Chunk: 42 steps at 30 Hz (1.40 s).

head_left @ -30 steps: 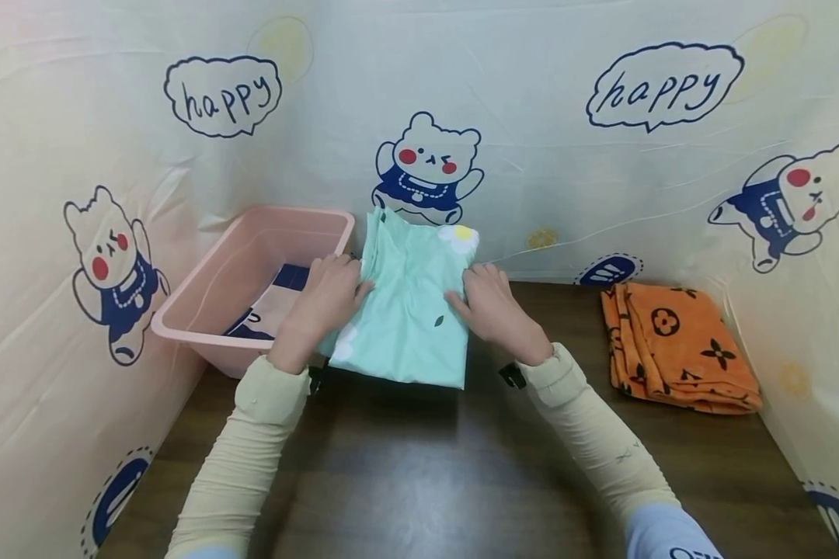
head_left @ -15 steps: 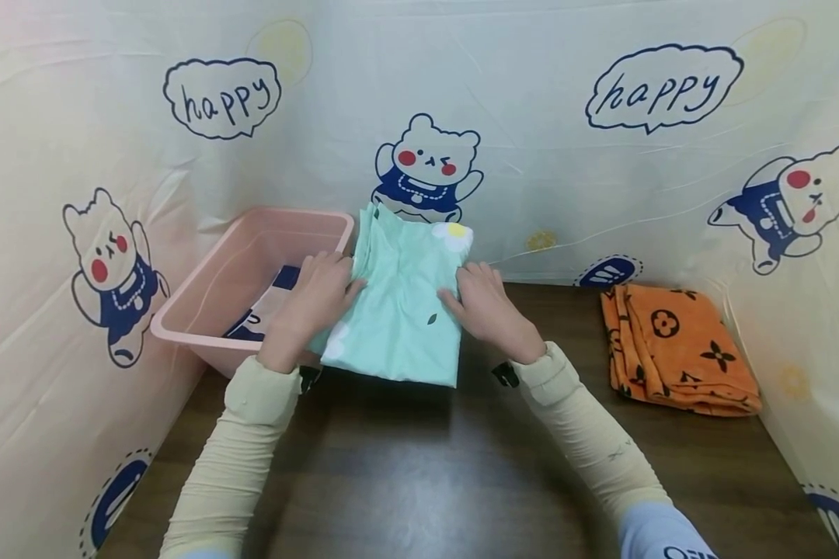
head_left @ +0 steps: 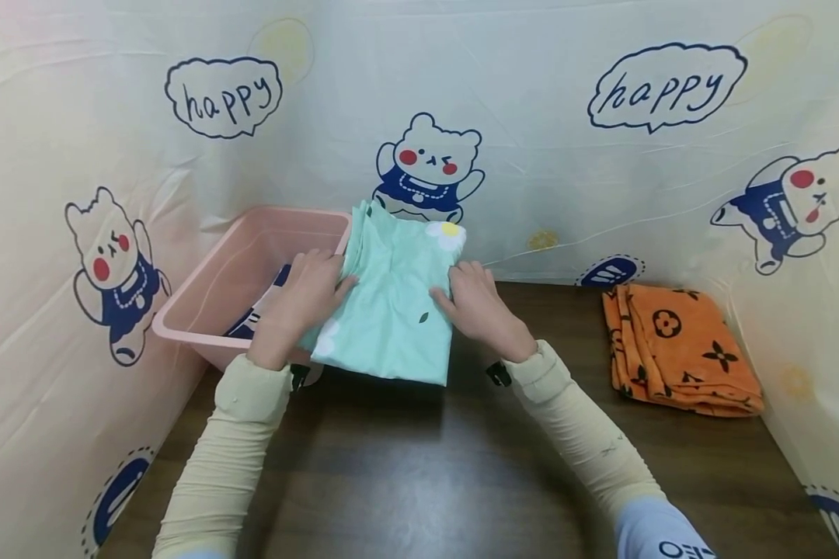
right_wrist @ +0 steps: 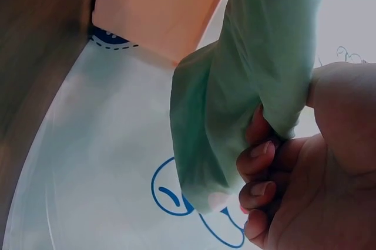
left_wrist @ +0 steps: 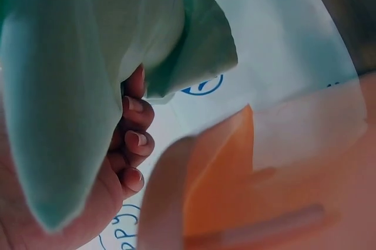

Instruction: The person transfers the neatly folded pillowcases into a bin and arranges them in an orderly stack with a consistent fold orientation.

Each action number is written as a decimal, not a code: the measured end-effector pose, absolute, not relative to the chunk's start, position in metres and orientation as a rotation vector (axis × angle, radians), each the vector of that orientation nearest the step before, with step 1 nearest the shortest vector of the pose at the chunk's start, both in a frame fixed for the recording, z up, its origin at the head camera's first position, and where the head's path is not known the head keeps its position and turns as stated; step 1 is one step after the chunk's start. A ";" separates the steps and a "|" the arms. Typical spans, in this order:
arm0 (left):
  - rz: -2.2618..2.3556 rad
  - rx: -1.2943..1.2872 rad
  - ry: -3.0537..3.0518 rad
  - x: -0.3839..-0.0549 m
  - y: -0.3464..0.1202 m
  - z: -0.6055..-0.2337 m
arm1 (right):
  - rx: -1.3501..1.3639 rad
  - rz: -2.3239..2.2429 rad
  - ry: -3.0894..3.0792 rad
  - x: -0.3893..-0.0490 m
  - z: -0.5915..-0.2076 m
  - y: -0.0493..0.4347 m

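A folded mint-green cloth (head_left: 398, 303) with white-and-yellow flowers and small dark leaves is held up above the table, just right of the pink bin. My left hand (head_left: 304, 291) grips its left edge, thumb on the near face. On the opposite edge, my right hand (head_left: 478, 303) pinches it the same way. Both wrist views show curled fingers behind the fabric: the left fingers (left_wrist: 136, 138) and the right fingers (right_wrist: 258, 194). The cloth's lower edge hangs over the dark tabletop, and its left side overlaps the bin's rim in the head view.
The pink bin (head_left: 217, 339) stands at the back left with a navy-and-pale folded cloth (head_left: 245, 322) inside. A folded orange cloth (head_left: 681, 349) with black motifs lies on the right of the wooden table (head_left: 419, 473). Printed curtains (head_left: 531, 171) enclose the back and sides.
Both hands and the mint-green cloth between them have shifted slightly left, closer to the pink bin. The bin and the orange cloth have stayed in place.
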State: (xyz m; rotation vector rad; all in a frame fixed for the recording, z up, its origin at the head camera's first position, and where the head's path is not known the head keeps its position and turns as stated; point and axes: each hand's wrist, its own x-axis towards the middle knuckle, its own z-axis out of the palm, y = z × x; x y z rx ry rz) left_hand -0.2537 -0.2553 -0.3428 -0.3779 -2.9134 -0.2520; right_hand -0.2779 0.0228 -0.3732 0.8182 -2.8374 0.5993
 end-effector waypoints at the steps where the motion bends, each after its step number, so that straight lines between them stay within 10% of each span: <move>1: -0.254 -0.377 -2.914 -0.253 -0.256 -0.342 | 0.819 0.599 -2.836 -0.278 -0.373 0.022; 42: -0.213 -0.396 -2.835 -0.253 -0.286 -0.333 | 0.861 0.669 -2.810 -0.282 -0.364 -0.005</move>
